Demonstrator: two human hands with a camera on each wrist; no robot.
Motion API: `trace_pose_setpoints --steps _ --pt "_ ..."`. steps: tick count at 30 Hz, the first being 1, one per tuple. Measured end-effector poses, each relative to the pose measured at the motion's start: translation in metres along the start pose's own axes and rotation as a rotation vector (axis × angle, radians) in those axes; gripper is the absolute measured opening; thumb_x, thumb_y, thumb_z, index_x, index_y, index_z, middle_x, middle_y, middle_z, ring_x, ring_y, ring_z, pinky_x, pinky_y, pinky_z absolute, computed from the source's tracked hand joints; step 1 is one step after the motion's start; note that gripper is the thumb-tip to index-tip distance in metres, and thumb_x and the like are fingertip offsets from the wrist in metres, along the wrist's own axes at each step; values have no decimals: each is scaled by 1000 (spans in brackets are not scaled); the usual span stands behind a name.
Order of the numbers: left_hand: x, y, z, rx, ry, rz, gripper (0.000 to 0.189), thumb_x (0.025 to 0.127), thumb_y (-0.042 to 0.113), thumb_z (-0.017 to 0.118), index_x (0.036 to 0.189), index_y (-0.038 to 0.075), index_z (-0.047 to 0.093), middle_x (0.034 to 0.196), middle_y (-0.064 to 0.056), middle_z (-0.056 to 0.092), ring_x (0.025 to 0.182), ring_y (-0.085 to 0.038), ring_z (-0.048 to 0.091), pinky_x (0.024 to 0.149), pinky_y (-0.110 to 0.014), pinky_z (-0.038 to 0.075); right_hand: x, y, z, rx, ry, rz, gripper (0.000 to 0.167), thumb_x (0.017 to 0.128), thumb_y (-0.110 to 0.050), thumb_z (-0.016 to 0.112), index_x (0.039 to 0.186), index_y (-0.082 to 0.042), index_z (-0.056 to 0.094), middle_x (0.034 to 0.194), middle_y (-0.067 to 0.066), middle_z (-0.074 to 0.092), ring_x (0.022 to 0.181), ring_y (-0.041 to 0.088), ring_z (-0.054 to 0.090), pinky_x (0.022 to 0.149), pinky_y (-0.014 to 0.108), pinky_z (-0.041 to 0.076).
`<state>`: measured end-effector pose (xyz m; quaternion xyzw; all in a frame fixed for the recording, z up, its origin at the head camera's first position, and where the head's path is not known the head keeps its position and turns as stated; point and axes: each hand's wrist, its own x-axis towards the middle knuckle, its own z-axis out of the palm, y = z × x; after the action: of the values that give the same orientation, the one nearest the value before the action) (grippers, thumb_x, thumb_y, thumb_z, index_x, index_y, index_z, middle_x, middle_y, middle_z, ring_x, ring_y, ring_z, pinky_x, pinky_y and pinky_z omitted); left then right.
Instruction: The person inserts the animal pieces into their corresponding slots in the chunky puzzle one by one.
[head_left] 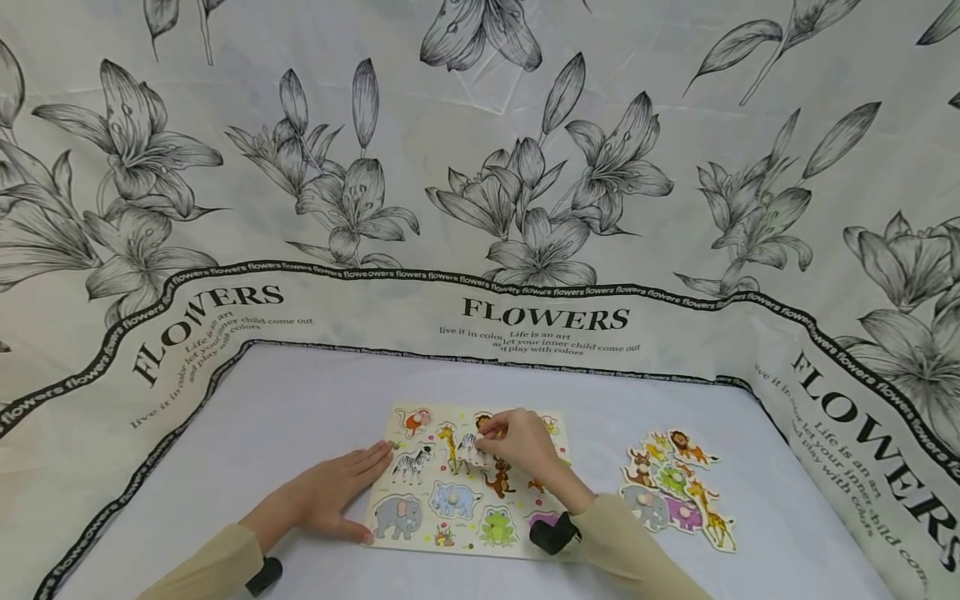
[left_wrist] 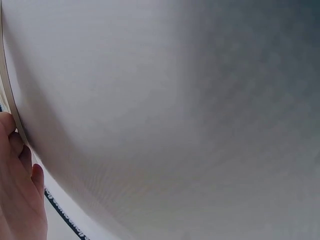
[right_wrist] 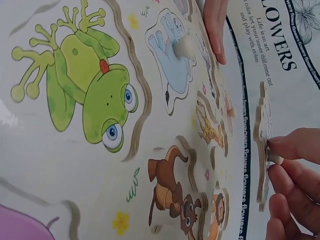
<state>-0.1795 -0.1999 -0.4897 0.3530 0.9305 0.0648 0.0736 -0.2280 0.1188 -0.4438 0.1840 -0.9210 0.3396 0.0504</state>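
My right hand (head_left: pixel 528 446) pinches the small knob of a zebra puzzle piece (head_left: pixel 470 450) between thumb and fingers. The right wrist view has this piece (right_wrist: pixel 264 145) edge-on, held above the puzzle board (right_wrist: pixel 100 190). On the board's left side is a printed zebra recess (head_left: pixel 411 464). My left hand (head_left: pixel 333 496) lies at the board's left edge, fingers extended and touching it. A blue rhino piece (head_left: pixel 453 500) with a knob sits in the board, as does a monkey piece (head_left: pixel 413 421). Only part of my left hand (left_wrist: pixel 22 195) shows in the left wrist view.
Right of the board lies a loose pile of animal pieces: a lion (head_left: pixel 692 447), a giraffe (head_left: pixel 712 517), an elephant (head_left: pixel 645 504), a purple hippo (head_left: pixel 684 514), a frog (head_left: pixel 671 477) and others. A white cloth (head_left: pixel 300 400) with a flower-printed border covers the table.
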Motion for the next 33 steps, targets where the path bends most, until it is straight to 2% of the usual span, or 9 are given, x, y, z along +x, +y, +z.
trace_pose_setpoints --steps 7,14,21,33 --pt "-1 0 0 -2 3 3 108 76 78 51 153 7 23 161 -9 19 148 -26 23 117 -42 32 4 -7 10 -7 -33 -31 9 78 -24 77 82 -16 76 68 -6 69 53 3 50 44 19 38" --pt "-2 1 0 7 16 19 107 77 76 51 152 5 25 160 -11 21 147 -28 26 115 -44 34 8 -14 16 -18 -63 -43 9 78 -24 77 82 -17 76 70 -8 69 58 0 53 52 17 42" --pt "-2 0 0 16 25 25 107 77 78 50 151 4 25 160 -12 22 146 -28 27 115 -44 35 15 -26 21 -15 -82 -70 9 79 -23 76 83 -16 77 71 -7 69 56 1 52 52 18 42" --pt "-1 0 -2 -17 -20 -11 108 76 78 51 153 8 21 162 -8 17 148 -26 22 117 -44 32 21 -40 33 -6 -136 -66 11 78 -23 79 83 -13 77 70 -3 71 51 0 51 44 16 39"
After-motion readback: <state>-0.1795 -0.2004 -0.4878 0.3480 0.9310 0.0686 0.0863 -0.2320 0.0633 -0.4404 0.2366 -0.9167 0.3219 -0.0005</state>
